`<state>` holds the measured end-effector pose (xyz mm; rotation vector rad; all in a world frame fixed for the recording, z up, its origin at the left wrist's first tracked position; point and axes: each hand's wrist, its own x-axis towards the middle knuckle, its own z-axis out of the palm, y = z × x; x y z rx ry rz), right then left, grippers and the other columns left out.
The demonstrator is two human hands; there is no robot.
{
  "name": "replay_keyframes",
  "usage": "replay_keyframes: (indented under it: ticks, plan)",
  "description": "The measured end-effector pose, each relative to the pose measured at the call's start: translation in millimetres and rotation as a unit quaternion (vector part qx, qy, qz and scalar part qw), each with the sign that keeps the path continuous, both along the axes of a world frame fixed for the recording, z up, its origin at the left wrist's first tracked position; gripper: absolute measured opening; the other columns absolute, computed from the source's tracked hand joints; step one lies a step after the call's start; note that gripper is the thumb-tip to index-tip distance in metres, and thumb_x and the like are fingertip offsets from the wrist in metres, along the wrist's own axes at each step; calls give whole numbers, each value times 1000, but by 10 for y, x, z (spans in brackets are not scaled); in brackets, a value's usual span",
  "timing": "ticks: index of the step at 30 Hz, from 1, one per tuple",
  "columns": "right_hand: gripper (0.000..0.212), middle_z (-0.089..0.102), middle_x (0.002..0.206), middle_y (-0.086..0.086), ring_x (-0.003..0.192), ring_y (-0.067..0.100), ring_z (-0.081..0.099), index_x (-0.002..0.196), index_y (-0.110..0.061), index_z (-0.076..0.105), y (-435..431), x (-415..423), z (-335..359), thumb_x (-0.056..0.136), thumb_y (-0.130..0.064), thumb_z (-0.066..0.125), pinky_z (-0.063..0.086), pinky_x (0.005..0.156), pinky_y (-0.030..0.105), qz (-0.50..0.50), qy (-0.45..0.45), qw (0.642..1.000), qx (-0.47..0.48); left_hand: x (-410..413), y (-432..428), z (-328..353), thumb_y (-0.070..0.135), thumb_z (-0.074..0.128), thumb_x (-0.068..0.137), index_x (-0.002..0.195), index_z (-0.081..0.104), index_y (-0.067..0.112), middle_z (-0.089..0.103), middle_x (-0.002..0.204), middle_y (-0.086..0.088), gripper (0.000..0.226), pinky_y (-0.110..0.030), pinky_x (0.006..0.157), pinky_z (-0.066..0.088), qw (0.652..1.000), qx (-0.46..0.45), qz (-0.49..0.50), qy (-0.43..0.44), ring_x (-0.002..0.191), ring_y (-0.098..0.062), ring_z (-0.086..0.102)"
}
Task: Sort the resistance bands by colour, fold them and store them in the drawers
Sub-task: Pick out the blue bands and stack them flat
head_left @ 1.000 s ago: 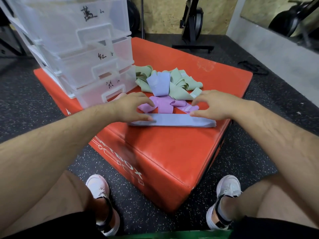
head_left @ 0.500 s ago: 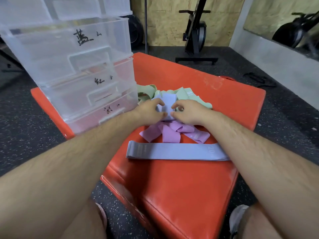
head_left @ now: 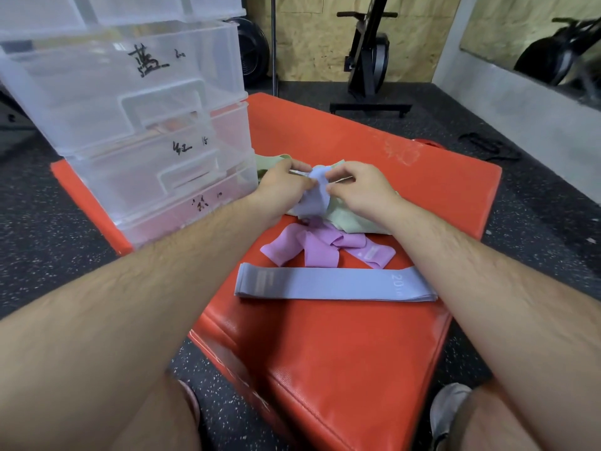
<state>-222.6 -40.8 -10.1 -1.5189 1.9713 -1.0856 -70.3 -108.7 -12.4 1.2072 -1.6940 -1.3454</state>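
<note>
A second blue band [head_left: 313, 193] is lifted from the heap, pinched between my left hand [head_left: 283, 183] and my right hand [head_left: 357, 187]. Its lower end hangs onto the pile. Under and behind it lie pale green bands [head_left: 351, 218]. In front of them sprawl pink bands [head_left: 325, 245]. One blue band [head_left: 335, 285] lies flat and straight near the front of the orange box [head_left: 325, 353]. Clear plastic drawers [head_left: 136, 125] with handwritten labels are stacked at the left; all look closed.
The orange padded box stands on dark speckled floor [head_left: 48, 239], with my knees and shoes at its near edge. An exercise machine [head_left: 370, 60] stands behind the box. A grey wall with a mirror runs along the right. A black cord [head_left: 487, 146] lies on the floor.
Both hands left the flat blue band, reached to the heap and took hold of another blue band. It is now raised a little off the pile.
</note>
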Motion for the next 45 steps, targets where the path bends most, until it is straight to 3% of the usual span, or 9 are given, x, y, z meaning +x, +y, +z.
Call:
replay_keyframes:
  ticks: [5,11,14,18,22,29,33,41,45]
  plan:
    - [24,62,85,-10,50,-9,51,110,-17,71,127,86,148,89,-6,65,35,49,6,11,-70,996,-61,33,123,93,14,69,86,105,60,24,61,100,-9,24,-43,83,56,999,-19,5,26,86,-22,62]
    - [27,61,123,-11,98,10,63,117,-17,70,250,162,276,92,-12,66,49,66,18,59,-157,983,-77,115,229,193,8,64,85,109,64,32,56,96,-4,34,-44,85,56,998,-31,-19,51,88,-20,59]
    - [28,59,133,-12,95,8,65,115,-25,67,303,170,316,92,-11,60,47,61,20,81,-172,978,-88,129,318,274,19,61,77,105,69,37,65,95,1,34,-43,91,54,998,6,-24,58,93,-19,63]
    - [29,61,123,22,81,19,52,108,-30,67,346,160,283,89,-9,58,43,70,32,91,-128,983,-91,133,348,348,44,59,77,99,71,26,71,102,0,31,-39,89,48,996,37,-23,79,96,-19,64]
    - [33,69,110,-11,106,6,60,106,-21,69,391,194,280,87,2,55,44,95,24,119,-65,984,-114,135,327,305,67,70,72,115,60,9,72,99,-3,72,-37,84,52,996,6,-10,93,85,-13,67]
    - [38,67,107,-12,81,-6,59,94,-31,64,328,187,215,86,3,51,45,80,23,85,-54,987,-121,178,307,249,35,61,96,109,63,18,70,91,-4,22,-26,66,48,997,-68,-19,33,78,-12,59]
    - [30,69,105,-4,106,9,64,97,-21,63,259,204,221,87,5,53,48,95,24,42,-82,982,-165,211,289,252,30,60,94,100,65,14,66,83,1,18,-31,72,48,998,-39,-37,21,78,-16,62]
    - [22,71,105,-3,101,9,66,103,-15,69,231,297,211,93,0,57,50,91,21,77,-73,984,-143,290,289,296,31,61,95,96,56,18,63,85,2,14,-23,61,51,996,-51,-10,66,68,-9,63]
    - [19,70,107,-5,94,7,65,106,-16,69,251,335,239,93,-6,60,50,84,18,75,-77,983,-149,392,227,250,43,56,95,107,69,27,72,100,-5,23,-38,78,58,997,-57,-26,40,85,-17,68]
